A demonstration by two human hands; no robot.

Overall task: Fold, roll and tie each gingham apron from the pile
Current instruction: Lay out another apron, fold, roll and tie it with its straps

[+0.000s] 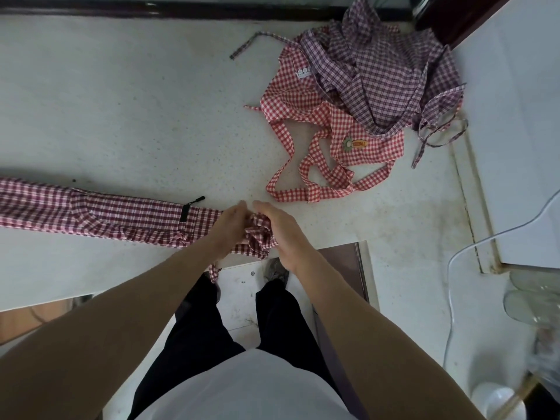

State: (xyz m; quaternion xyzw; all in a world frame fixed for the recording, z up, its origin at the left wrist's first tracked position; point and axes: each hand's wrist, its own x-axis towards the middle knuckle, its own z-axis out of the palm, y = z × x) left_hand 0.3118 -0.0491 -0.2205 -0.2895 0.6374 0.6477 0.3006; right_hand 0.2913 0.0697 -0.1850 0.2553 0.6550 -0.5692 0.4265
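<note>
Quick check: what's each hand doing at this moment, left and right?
Left hand: grips the rolled end of the dark red gingham apron.
Right hand: fingers curled round the same bunched end, holding it.

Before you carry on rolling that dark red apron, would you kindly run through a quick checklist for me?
1. Both hands on the roll: left hand and right hand hold the started roll: ok.
2. Dark red apron folded into a long strip: ok.
3. Strip lying flat on the counter: ok.
4. Tie hanging off the counter edge: not ok.
5. Roll tightness: cannot tell.
6. Pile clear of the strip: ok.
</note>
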